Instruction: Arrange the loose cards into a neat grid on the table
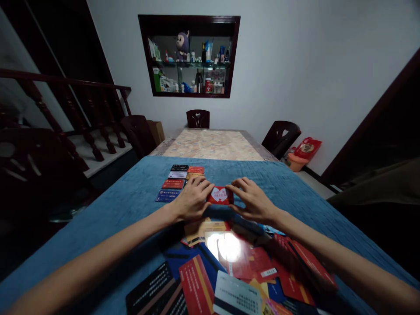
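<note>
Between my two hands is a small red card [220,195] with a white heart and red writing on its face. My left hand [193,199] pinches its left end, and my right hand [252,201] grips the right end between thumb and fingers. Just left of my left hand, several cards lie in two columns, among them a blue card [166,196], a red card [173,184] and a black card [179,168]. My left hand hides part of the right column. Below my hands spreads a loose pile of cards, with a silver card [236,294] and a red card [196,284] in front.
A blue cloth [131,188] covers the near part of the table, and a patterned tabletop [213,143] shows beyond it. Dark chairs [281,135] stand around the table. A wall niche [190,57] holds bottles and a plush toy. Bright glare hides part of the card pile.
</note>
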`<act>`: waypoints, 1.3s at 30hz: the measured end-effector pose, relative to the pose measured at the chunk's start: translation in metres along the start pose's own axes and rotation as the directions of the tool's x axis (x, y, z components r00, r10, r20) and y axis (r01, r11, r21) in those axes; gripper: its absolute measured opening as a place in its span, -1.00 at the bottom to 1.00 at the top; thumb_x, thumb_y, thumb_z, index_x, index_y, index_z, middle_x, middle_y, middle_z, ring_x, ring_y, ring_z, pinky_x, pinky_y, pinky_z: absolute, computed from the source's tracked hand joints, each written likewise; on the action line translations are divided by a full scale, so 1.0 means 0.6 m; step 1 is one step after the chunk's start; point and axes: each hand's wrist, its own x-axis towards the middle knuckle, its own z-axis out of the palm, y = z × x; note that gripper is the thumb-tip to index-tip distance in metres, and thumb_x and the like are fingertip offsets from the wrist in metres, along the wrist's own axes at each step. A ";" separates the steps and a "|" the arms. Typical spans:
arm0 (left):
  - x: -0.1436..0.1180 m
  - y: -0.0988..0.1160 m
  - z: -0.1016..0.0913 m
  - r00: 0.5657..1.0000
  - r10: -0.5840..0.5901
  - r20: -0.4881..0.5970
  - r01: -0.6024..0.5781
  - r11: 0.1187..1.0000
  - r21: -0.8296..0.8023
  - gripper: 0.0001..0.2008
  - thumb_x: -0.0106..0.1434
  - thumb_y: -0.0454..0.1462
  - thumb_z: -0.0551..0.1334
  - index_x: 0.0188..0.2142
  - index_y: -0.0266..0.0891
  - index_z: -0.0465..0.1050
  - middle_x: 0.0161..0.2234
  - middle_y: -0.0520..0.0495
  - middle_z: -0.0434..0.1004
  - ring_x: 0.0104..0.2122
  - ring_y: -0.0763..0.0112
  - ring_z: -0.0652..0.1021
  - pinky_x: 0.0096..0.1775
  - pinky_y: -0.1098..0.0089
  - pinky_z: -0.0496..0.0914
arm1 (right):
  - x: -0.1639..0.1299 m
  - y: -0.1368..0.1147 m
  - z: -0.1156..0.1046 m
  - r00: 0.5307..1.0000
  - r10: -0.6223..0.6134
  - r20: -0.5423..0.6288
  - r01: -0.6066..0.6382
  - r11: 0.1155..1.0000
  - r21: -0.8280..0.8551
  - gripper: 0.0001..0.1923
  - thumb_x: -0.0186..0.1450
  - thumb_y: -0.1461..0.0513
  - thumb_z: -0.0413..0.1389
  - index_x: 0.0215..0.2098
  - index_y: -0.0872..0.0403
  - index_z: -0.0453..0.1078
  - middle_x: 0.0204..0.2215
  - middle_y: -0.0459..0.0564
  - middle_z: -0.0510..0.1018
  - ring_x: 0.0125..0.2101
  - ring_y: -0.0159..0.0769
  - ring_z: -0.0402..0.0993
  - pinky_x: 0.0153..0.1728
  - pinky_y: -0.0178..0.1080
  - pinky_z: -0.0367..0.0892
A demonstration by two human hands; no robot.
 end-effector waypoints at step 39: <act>0.189 -0.222 0.179 0.858 -0.382 0.344 0.422 0.905 -0.049 -0.72 0.12 -0.26 0.20 -0.18 -0.26 0.54 -0.16 -0.21 0.53 0.04 -0.05 0.34 -0.02 0.09 0.28 | 0.142 0.247 0.235 0.894 0.328 0.304 -0.375 0.921 0.108 -0.71 0.21 0.22 0.19 -0.11 0.10 0.55 -0.10 0.08 0.59 -0.12 -0.21 0.47 -0.06 -0.28 0.26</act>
